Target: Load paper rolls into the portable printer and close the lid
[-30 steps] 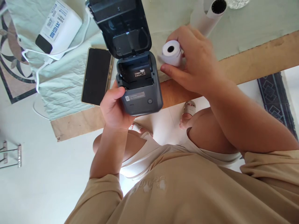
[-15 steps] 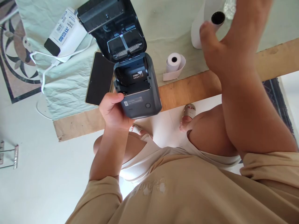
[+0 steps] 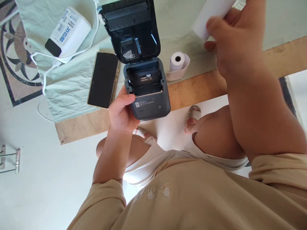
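Note:
My left hand grips a dark grey label printer by its left side, thumb on the front edge. The printer's lid stands open, and its paper bay shows no roll inside. At the upper right, my right hand is closed around a large white paper roll, slightly blurred, with its upper end cut off by the frame. A small white paper roll stands on the cloth between the two hands, its loose end curling out to the right.
A black-screened phone lies left of the printer. Beyond it are a white device with a blue-printed label and a white cable. A pale green cloth covers the table, whose wooden edge runs along the front.
My right hand has closed on the large paper roll, which is now tilted. My left hand has shifted the printer slightly right, and its lid has turned more upright.

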Action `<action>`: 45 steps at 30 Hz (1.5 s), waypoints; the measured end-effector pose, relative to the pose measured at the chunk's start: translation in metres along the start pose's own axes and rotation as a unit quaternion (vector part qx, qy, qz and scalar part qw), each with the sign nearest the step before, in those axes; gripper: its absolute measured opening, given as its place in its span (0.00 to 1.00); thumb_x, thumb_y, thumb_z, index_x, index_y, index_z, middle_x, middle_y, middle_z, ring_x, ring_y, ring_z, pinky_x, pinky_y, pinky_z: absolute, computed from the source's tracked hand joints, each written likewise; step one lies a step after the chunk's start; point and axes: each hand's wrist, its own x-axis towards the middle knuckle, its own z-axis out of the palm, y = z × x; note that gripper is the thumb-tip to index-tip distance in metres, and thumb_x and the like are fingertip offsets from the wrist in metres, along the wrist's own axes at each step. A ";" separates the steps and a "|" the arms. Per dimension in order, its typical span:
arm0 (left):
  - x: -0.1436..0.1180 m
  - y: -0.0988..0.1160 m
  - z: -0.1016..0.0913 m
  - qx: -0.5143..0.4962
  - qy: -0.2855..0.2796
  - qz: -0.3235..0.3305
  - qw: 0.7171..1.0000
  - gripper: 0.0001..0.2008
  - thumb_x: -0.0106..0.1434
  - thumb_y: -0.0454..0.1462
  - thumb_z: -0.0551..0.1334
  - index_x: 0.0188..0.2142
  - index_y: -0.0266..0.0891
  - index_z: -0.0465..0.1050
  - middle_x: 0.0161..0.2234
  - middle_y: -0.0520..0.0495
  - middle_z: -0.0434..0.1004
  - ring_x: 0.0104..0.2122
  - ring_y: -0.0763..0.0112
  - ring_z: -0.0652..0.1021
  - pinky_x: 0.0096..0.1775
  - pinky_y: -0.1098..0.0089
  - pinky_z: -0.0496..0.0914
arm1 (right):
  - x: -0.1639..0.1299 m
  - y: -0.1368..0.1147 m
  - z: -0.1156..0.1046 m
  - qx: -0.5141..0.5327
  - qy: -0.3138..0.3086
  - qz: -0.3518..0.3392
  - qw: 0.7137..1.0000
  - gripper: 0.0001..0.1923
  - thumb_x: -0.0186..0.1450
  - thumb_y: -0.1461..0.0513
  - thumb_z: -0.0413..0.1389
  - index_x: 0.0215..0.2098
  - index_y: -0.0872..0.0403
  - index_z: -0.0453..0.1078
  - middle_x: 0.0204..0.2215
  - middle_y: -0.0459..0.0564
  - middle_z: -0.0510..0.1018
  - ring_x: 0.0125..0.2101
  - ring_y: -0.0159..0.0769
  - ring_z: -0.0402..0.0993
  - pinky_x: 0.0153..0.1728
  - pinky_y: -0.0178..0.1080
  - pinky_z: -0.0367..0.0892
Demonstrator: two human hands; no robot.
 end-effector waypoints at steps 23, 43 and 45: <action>-0.002 0.002 0.002 0.001 -0.006 -0.006 1.000 0.14 0.56 0.42 0.63 0.41 0.42 0.78 0.40 0.45 0.84 0.54 0.48 0.80 0.47 0.56 0.80 | -0.003 -0.010 0.022 0.161 -0.044 -0.006 0.986 0.09 0.56 0.70 0.52 0.29 0.51 0.59 0.26 0.40 0.63 0.27 0.25 0.66 0.21 0.31 0.60; -0.002 0.001 0.002 -0.002 0.004 0.000 1.000 0.14 0.56 0.42 0.63 0.41 0.42 0.78 0.36 0.46 0.84 0.53 0.50 0.80 0.46 0.58 0.78 | 0.003 -0.019 0.008 0.220 0.080 0.087 0.968 0.16 0.71 0.64 0.36 0.28 0.52 0.58 0.29 0.47 0.67 0.29 0.26 0.70 0.26 0.28 0.68; -0.002 0.002 0.002 0.009 -0.001 -0.011 1.000 0.15 0.56 0.43 0.63 0.42 0.42 0.77 0.38 0.46 0.84 0.54 0.48 0.79 0.46 0.58 0.78 | -0.009 -0.025 0.012 0.185 0.064 0.000 0.981 0.07 0.64 0.66 0.46 0.29 0.51 0.61 0.27 0.44 0.65 0.31 0.27 0.70 0.24 0.27 0.65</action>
